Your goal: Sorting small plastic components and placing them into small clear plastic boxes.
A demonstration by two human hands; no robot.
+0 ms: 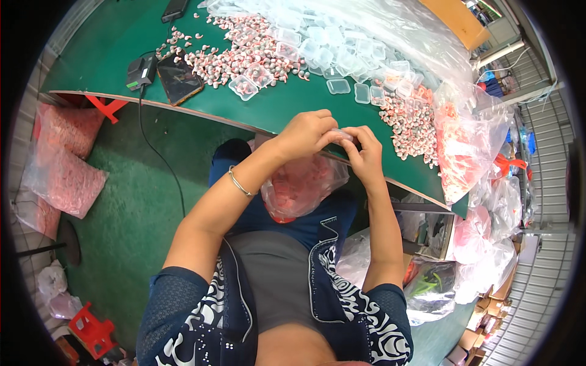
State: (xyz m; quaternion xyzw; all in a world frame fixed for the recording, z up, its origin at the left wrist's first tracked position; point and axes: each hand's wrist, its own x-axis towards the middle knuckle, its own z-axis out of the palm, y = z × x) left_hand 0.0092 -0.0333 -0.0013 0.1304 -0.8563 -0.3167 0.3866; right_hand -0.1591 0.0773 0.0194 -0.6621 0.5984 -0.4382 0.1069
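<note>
At the table's front edge my two hands meet around a small clear plastic box (345, 135), mostly hidden by the fingers. My left hand (310, 135) is closed with its fingertips pinching one side of it. On the other side, the thumb and fingers of my right hand (366, 154) press against it. Below them, a clear bag of pink pieces (300, 186) rests on my lap. Small grey-and-pink curled pieces (229, 64) lie heaped on the green table beyond, and a second heap of such pieces (406, 131) is to the right.
Many clear plastic boxes (342, 52) are piled at the back. A phone (178, 79) and a black corded device (140, 72) lie at the left. Bags of pink pieces (76, 177) stand on the floor, and another clear bag (461, 152) slumps over the table's right end.
</note>
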